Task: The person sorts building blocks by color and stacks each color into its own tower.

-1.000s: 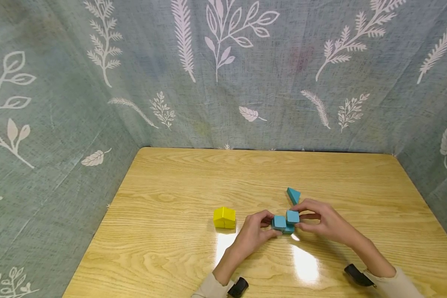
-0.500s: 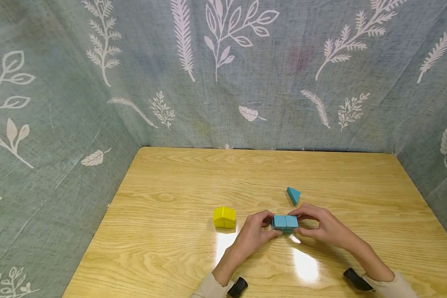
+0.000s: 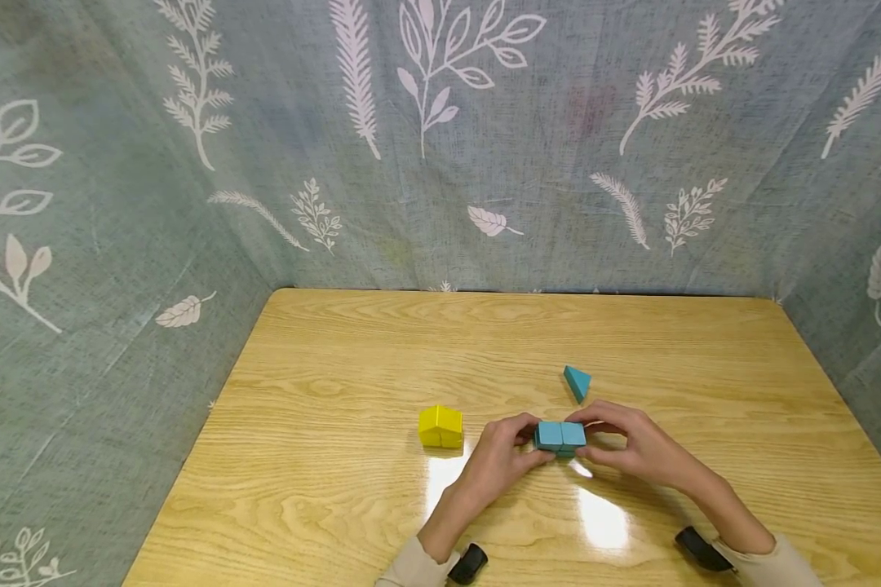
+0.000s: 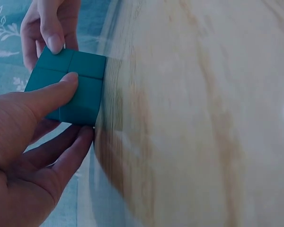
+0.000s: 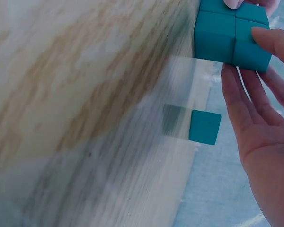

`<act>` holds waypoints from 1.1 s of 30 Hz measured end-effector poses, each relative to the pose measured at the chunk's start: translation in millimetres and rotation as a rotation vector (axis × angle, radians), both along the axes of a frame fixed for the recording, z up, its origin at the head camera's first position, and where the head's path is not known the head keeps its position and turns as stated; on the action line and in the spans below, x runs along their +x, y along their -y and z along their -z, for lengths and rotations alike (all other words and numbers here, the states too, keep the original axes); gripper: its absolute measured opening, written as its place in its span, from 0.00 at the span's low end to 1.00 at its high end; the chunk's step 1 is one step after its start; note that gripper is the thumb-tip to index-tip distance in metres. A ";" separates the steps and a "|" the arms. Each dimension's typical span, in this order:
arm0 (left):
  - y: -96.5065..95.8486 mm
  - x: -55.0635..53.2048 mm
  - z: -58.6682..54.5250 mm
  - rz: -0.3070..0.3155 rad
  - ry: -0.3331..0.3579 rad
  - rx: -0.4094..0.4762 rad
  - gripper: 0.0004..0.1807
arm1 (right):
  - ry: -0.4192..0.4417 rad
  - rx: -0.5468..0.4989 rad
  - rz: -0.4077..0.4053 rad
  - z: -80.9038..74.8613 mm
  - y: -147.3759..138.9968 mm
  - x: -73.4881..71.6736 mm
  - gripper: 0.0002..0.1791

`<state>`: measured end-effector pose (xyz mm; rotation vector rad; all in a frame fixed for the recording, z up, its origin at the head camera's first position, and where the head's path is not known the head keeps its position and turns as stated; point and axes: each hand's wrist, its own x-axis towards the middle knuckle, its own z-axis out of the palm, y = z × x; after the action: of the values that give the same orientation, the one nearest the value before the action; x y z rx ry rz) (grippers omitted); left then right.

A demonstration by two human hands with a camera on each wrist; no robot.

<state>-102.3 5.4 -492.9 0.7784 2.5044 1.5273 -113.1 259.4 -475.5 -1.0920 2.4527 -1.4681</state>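
Note:
Teal cube blocks (image 3: pixel 561 437) stand on the table in a stack two wide and two high, their tops level. My left hand (image 3: pixel 495 456) pinches the stack's left side, thumb in front and fingers behind. From the right, my right hand (image 3: pixel 631 440) grips the upper right cube between thumb and fingers. In the left wrist view, the left thumb lies across the front of the stacked cubes (image 4: pixel 83 97). Seen from the right wrist, the right thumb presses the front of the cubes (image 5: pixel 215 40). Behind the stack lies a teal triangular block (image 3: pixel 577 383).
Yellow blocks (image 3: pixel 440 426) forming a small house shape stand to the left of the hands. The wooden table (image 3: pixel 323 359) is bounded by leaf-patterned cloth (image 3: pixel 382 244) at the back and sides. A black strap (image 3: pixel 468 564) sits at the left wrist.
My right hand has lowered its cube from a raised position until level beside the upper left cube. The left hand keeps its place; over the last half second little moves.

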 end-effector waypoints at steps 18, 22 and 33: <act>-1.6 1.1 -3.6 -0.027 0.080 0.065 0.15 | -0.161 0.062 0.328 0.2 -4.0 -24.0 0.16; -1.1 1.0 -3.4 -0.037 0.090 0.062 0.15 | -0.165 0.105 0.411 3.2 -2.2 -32.5 0.16; 0.3 1.4 -3.4 -0.023 0.095 0.074 0.15 | -0.080 0.230 0.439 8.8 3.9 -43.5 0.17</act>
<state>-100.9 5.1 -489.5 0.6718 2.4106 1.6320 -156.6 255.5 -484.3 -0.6047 2.9631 -1.1991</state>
